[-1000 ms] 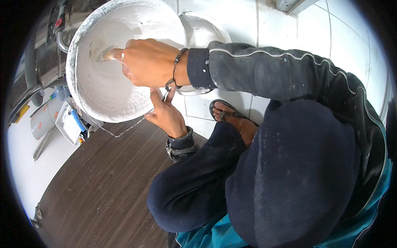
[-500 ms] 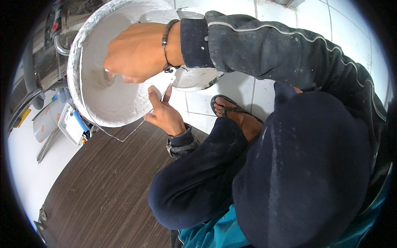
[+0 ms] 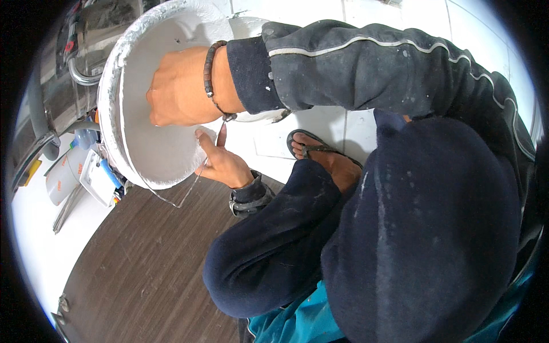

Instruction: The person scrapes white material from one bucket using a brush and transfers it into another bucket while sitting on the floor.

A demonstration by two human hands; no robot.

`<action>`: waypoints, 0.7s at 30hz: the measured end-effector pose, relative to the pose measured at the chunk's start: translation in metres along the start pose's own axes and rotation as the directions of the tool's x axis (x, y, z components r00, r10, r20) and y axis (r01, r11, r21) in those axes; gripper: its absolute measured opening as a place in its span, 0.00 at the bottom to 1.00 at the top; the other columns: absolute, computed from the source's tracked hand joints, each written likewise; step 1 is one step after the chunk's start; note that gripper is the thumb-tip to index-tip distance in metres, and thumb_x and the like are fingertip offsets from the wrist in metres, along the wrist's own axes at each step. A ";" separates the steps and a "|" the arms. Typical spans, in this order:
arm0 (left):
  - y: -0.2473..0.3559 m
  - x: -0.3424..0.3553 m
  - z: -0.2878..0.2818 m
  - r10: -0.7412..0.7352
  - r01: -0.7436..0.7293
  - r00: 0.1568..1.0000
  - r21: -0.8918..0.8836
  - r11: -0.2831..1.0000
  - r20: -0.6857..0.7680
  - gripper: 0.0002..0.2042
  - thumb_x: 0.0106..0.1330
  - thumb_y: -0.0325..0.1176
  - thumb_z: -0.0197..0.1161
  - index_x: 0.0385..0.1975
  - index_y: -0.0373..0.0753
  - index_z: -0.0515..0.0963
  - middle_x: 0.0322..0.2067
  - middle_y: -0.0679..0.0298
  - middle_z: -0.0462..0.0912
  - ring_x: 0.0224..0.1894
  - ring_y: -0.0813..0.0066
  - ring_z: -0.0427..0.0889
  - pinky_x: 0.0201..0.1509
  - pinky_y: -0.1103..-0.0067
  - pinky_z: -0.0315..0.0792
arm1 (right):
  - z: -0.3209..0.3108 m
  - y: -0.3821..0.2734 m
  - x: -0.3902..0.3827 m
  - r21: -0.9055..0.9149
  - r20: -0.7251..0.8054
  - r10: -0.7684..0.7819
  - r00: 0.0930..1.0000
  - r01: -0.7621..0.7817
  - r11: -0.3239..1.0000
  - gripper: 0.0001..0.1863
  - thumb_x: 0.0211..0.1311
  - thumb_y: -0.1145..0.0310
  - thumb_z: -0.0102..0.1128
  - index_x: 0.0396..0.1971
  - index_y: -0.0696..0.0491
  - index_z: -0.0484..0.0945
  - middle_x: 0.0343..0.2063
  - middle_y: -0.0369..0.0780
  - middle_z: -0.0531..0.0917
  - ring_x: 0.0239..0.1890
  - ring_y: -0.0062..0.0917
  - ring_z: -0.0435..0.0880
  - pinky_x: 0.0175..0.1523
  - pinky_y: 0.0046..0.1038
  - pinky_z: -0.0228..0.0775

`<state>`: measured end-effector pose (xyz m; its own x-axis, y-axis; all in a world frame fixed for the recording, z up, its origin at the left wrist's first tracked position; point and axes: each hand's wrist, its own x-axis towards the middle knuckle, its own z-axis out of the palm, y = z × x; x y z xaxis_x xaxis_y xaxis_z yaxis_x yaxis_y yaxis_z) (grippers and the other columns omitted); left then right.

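Observation:
A white bucket [image 3: 161, 167], coated inside and on its rim with pale material, is tipped toward my right side. My right hand [image 3: 184, 86] is inside its mouth, fingers closed; what they hold is hidden behind the knuckles. My left hand [image 3: 226, 163] grips the bucket's lower right rim, beside the loose wire handle [image 3: 178, 204]. A second pale container [image 3: 249, 27] sits behind the bucket, largely covered by my right arm.
A brown wooden surface [image 3: 131, 263] lies below the bucket. At left are metal tubing [image 3: 80, 74], a white tray [image 3: 94, 180], a roll-like white item [image 3: 60, 183] and assorted tools. My sandalled foot [image 3: 306, 146] rests on white floor tiles [image 3: 486, 34].
The bucket has tilted further and shifted slightly down, my left hand moving with it. My right hand has moved left, deeper in; the brush-like tool seen earlier in it is now hidden.

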<state>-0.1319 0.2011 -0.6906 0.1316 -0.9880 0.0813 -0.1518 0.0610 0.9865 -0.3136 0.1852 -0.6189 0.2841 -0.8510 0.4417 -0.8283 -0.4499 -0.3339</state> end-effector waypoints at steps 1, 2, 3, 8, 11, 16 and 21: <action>0.000 -0.001 -0.001 0.036 -0.036 0.999 -0.009 0.999 0.035 0.17 0.64 0.30 0.62 0.44 0.21 0.69 0.47 0.47 0.74 0.43 0.66 0.80 0.38 0.72 0.85 | 0.002 0.001 0.000 0.010 -0.018 0.025 1.000 -0.025 1.000 0.04 0.51 0.70 0.61 0.28 0.52 0.82 0.24 0.39 0.84 0.32 0.34 0.87 0.33 0.34 0.79; 0.001 -0.001 -0.001 0.072 -0.071 0.995 -0.019 0.997 0.066 0.17 0.64 0.30 0.62 0.42 0.20 0.70 0.47 0.47 0.75 0.42 0.67 0.80 0.38 0.72 0.85 | 0.000 0.003 -0.002 0.009 -0.017 0.026 1.000 -0.026 1.000 0.04 0.51 0.70 0.61 0.28 0.52 0.82 0.24 0.39 0.84 0.32 0.34 0.87 0.33 0.34 0.79; 0.003 -0.001 -0.001 0.072 -0.070 0.995 -0.020 0.997 0.066 0.17 0.64 0.30 0.62 0.42 0.20 0.70 0.47 0.47 0.75 0.42 0.67 0.80 0.38 0.72 0.85 | -0.003 0.006 -0.005 0.033 -0.023 0.031 0.999 -0.030 0.999 0.05 0.50 0.70 0.61 0.28 0.52 0.81 0.25 0.39 0.84 0.32 0.35 0.86 0.33 0.34 0.79; 0.007 0.001 -0.004 0.053 -0.048 0.994 -0.052 0.997 0.092 0.14 0.64 0.30 0.62 0.36 0.21 0.73 0.43 0.48 0.77 0.40 0.69 0.81 0.37 0.72 0.84 | -0.028 0.012 -0.028 0.096 0.027 0.131 0.991 -0.133 0.986 0.09 0.52 0.68 0.61 0.34 0.51 0.82 0.28 0.42 0.84 0.31 0.37 0.86 0.34 0.35 0.79; 0.005 0.005 -0.003 -0.038 0.038 0.999 -0.102 0.994 0.004 0.19 0.63 0.27 0.63 0.42 0.21 0.62 0.43 0.47 0.75 0.39 0.66 0.82 0.41 0.67 0.86 | -0.022 0.021 -0.020 0.179 -0.203 0.210 0.956 -0.174 0.968 0.09 0.52 0.66 0.60 0.32 0.54 0.80 0.25 0.44 0.83 0.31 0.40 0.85 0.34 0.40 0.78; 0.009 -0.001 0.002 -0.042 0.044 0.999 -0.128 0.991 0.018 0.18 0.63 0.27 0.63 0.40 0.21 0.61 0.42 0.47 0.74 0.38 0.67 0.81 0.41 0.66 0.86 | -0.010 0.010 -0.015 0.087 -0.259 0.243 0.935 -0.228 0.970 0.18 0.60 0.64 0.58 0.52 0.44 0.76 0.28 0.42 0.82 0.28 0.36 0.85 0.31 0.35 0.79; 0.008 0.003 0.003 -0.024 0.033 0.998 -0.170 0.985 0.051 0.19 0.63 0.26 0.63 0.41 0.21 0.60 0.41 0.47 0.75 0.37 0.67 0.81 0.41 0.66 0.86 | 0.021 0.008 -0.006 0.129 -0.276 0.258 0.926 -0.230 0.965 0.19 0.62 0.62 0.57 0.54 0.44 0.74 0.28 0.42 0.81 0.29 0.36 0.86 0.31 0.35 0.79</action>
<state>-0.1352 0.1980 -0.6825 0.0852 -0.9951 0.0498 0.0210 0.0518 0.9984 -0.3121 0.1806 -0.6415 -0.0837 -0.8291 0.5528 -0.8022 -0.2730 -0.5309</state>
